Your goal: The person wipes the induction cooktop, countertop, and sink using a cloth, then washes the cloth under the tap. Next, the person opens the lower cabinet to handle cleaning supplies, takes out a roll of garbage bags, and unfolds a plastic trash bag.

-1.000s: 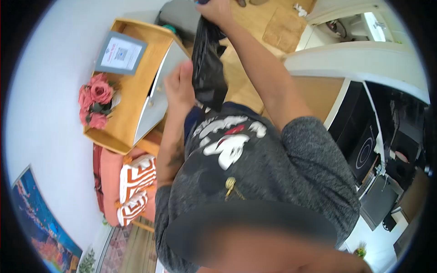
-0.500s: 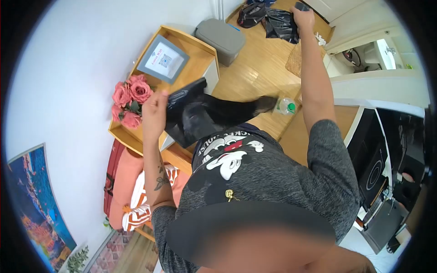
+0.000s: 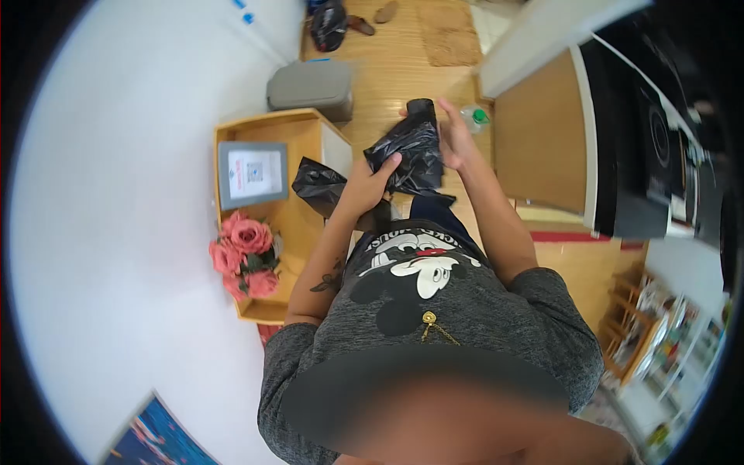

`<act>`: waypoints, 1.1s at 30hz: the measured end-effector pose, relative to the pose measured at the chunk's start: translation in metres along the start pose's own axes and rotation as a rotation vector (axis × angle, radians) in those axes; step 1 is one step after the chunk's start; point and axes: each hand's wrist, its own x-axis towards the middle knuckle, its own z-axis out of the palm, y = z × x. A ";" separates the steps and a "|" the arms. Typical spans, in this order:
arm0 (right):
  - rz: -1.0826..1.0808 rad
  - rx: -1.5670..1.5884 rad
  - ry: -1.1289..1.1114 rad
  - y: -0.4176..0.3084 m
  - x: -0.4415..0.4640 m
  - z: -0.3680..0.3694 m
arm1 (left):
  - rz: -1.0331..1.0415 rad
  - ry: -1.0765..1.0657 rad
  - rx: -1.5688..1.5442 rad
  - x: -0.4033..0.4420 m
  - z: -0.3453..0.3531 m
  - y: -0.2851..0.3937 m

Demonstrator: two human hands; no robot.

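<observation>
In the head view, a roll of black plastic bags (image 3: 421,110) is up in front of my body, with a loose length of crinkled black plastic bag (image 3: 415,159) hanging from it. My right hand (image 3: 456,141) holds the roll from the right side; its fingers are partly hidden behind the plastic. My left hand (image 3: 370,184) is closed on the hanging bag, thumb lying on top. More black plastic (image 3: 319,186) sticks out to the left behind my left wrist, beside the wooden cabinet (image 3: 306,232).
On the cabinet stand a framed QR sign (image 3: 253,172) and pink artificial roses (image 3: 246,252). Beyond it is a grey bin (image 3: 311,87). A green-capped plastic bottle (image 3: 474,118) is near the right-hand counter (image 3: 542,132). Shoes (image 3: 361,25) and a mat (image 3: 449,35) lie farther off.
My widely spread hands have come together in front of my body. The right hand has drawn the roll inward, and the left has moved right onto the bag. The view has turned.
</observation>
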 end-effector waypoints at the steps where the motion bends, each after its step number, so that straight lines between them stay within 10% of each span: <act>1: 0.126 0.218 -0.141 -0.002 -0.018 -0.015 | 0.003 -0.052 0.015 0.003 0.009 0.007; 5: -0.187 0.584 -0.307 0.032 -0.066 -0.076 | 0.080 -0.383 0.000 0.011 0.055 0.030; 9: -0.569 0.498 0.037 0.029 -0.130 -0.080 | 0.041 -0.756 0.053 0.012 0.088 0.060; 20: -0.423 0.833 -0.384 0.039 -0.228 -0.213 | 0.085 -0.424 -0.140 0.006 0.179 0.125; 23: -0.282 0.818 -0.540 0.068 -0.182 -0.183 | 0.163 -0.401 -0.465 0.033 0.066 0.094; 27: -0.210 0.860 -0.537 0.075 -0.185 -0.179 | 0.116 -0.242 -0.524 0.062 0.033 0.083; 28: -0.279 0.430 0.049 0.060 -0.201 -0.148 | 0.081 -0.167 -0.528 0.073 0.027 0.081; 33: -0.395 0.559 -0.209 0.076 -0.219 -0.177 | -0.070 -0.121 -0.456 0.126 0.010 0.044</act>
